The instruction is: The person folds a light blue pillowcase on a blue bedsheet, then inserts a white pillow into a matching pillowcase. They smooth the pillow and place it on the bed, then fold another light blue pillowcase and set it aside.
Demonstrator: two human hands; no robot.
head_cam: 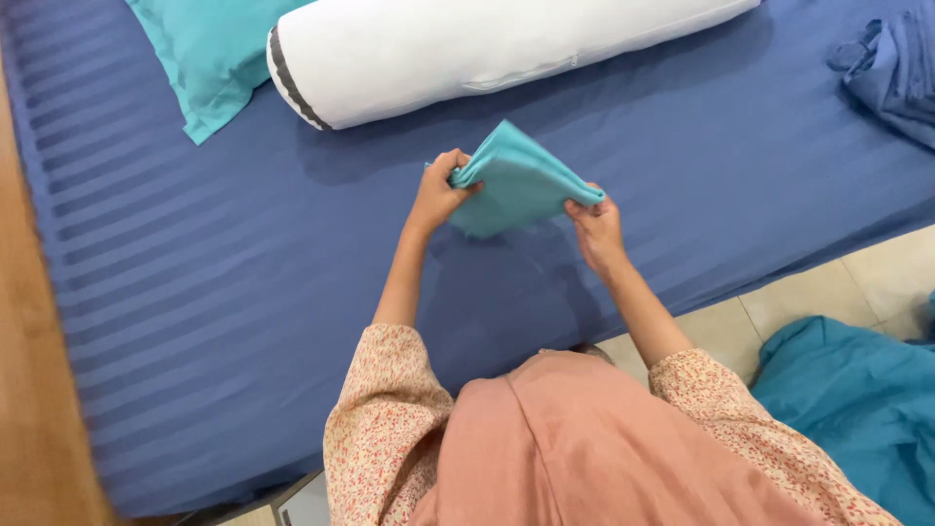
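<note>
A folded teal cloth (514, 183) is held up above the bed between both hands. My left hand (438, 191) grips its left edge with the fingers curled over the fold. My right hand (594, 230) pinches its right corner. The cloth is a compact, roughly square bundle with one corner pointing away from me. Beneath it lies the dark blue striped bed sheet (243, 263).
A white bolster (467, 49) with a grey end band lies across the far side of the bed, beside a teal pillow (209, 49). Crumpled blue fabric (891, 73) sits at the far right. A teal cloth heap (857, 409) lies on the tiled floor (828, 292).
</note>
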